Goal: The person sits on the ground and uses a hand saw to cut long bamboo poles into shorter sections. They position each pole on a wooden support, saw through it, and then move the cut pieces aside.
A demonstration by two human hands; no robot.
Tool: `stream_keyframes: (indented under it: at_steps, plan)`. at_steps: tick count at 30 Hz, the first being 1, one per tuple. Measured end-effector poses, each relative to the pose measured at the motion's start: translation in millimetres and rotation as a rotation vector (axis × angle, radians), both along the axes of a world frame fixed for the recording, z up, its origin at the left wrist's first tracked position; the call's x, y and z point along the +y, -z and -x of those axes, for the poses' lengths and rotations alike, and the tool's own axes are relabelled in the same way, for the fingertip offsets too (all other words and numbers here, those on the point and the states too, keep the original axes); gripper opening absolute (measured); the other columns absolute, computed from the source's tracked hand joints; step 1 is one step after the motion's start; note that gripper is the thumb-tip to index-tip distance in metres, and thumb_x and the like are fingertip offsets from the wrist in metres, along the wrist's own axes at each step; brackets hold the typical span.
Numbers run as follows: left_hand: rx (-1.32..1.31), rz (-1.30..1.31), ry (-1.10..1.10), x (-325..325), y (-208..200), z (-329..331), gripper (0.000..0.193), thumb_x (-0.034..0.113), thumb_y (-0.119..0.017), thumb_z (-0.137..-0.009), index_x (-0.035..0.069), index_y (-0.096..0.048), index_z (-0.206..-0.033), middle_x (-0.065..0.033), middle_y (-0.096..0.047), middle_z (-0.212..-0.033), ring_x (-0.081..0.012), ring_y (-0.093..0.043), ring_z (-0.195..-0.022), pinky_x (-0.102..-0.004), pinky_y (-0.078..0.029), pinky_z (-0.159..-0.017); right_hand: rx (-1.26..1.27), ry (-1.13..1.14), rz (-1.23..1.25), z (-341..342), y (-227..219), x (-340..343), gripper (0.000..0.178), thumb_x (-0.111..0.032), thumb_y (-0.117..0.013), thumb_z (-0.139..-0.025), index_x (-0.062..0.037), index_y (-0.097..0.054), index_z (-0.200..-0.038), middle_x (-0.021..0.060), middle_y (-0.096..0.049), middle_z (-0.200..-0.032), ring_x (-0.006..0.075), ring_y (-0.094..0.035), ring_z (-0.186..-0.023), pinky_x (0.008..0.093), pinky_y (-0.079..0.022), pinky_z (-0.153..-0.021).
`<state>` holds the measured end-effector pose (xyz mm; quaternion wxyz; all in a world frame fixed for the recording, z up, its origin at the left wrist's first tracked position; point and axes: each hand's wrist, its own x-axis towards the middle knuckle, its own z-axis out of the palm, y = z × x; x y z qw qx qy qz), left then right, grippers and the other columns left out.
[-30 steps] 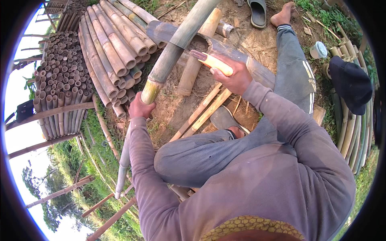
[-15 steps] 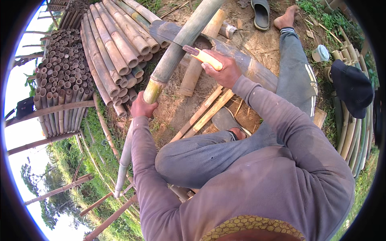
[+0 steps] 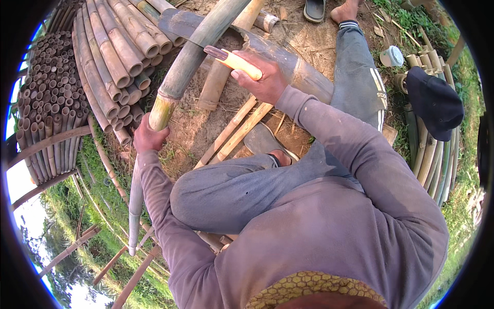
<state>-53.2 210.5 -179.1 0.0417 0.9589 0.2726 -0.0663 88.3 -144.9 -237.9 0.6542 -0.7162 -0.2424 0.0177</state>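
Note:
My left hand (image 3: 149, 137) is wrapped round a long grey-green bamboo pole (image 3: 186, 67), just below a joint where the surface is yellowish. The pole slants from the top of the view down past my left knee. In my right hand (image 3: 263, 77) is a hand saw (image 3: 237, 63) with an orange and brown handle. Its thin dark blade, seen almost edge-on, lies across the pole above the joint. Under the pole rests a wide split bamboo piece (image 3: 303, 77), with a paler bamboo length (image 3: 216, 85) beside it.
Stacked bamboo poles (image 3: 116, 56) lie at the upper left, beside a rack of short bamboo tubes (image 3: 49, 82). Two bamboo strips (image 3: 234, 134) lie near my bent leg. To the right are a dark cap (image 3: 435, 103) on more bamboo, a white cup (image 3: 392, 56) and a slipper (image 3: 314, 9).
The whole view has shifted, so the scene sits further left and slightly higher. Both hands keep their grips, and the saw blade stays across the pole.

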Motion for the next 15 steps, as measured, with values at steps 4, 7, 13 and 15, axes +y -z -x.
stream_keyframes:
  at_steps: [4, 7, 13, 15]
  plan:
    - [-0.021, 0.010, 0.004, 8, 7, 6, 0.066, 0.041, -0.084, -0.069, 0.024, -0.067, -0.131, -0.0140, -0.078, -0.111, -0.0368, -0.074, -0.104, -0.0486, -0.058, -0.089, -0.043, 0.015, -0.046, 10, 8, 5, 0.049, -0.016, -0.077, -0.097, 0.0029, -0.063, -0.139, 0.0177, -0.071, -0.134, 0.0212, -0.071, -0.117, 0.0343, -0.056, -0.101]
    - [0.004, 0.012, -0.011, 4, 6, 2, 0.067, 0.041, -0.084, -0.069, 0.024, -0.066, -0.132, -0.0135, -0.078, -0.111, -0.0360, -0.074, -0.104, -0.0479, -0.058, -0.090, 0.005, 0.014, -0.047, 10, 3, 0, 0.049, -0.015, -0.077, -0.096, 0.0035, -0.062, -0.140, 0.0181, -0.071, -0.132, 0.0220, -0.071, -0.116, 0.0347, -0.056, -0.101]
    - [0.059, 0.010, -0.035, 13, 7, 11, 0.067, 0.042, -0.083, -0.070, 0.021, -0.066, -0.131, -0.0144, -0.077, -0.112, -0.0365, -0.074, -0.104, -0.0489, -0.057, -0.090, -0.083, 0.015, 0.158, 98, -27, -140, 0.050, -0.009, -0.077, -0.093, 0.0086, -0.061, -0.137, 0.0236, -0.073, -0.125, 0.0286, -0.074, -0.115, 0.0359, -0.059, -0.098]
    - [0.068, -0.020, -0.031, 8, 1, 8, 0.065, 0.039, -0.083, -0.070, 0.020, -0.066, -0.130, -0.0138, -0.077, -0.111, -0.0364, -0.073, -0.104, -0.0489, -0.057, -0.089, -0.125, 0.000, 0.164, 98, -32, -144, 0.047, -0.006, -0.075, -0.094, 0.0095, -0.062, -0.136, 0.0238, -0.073, -0.125, 0.0295, -0.075, -0.115, 0.0360, -0.059, -0.097]
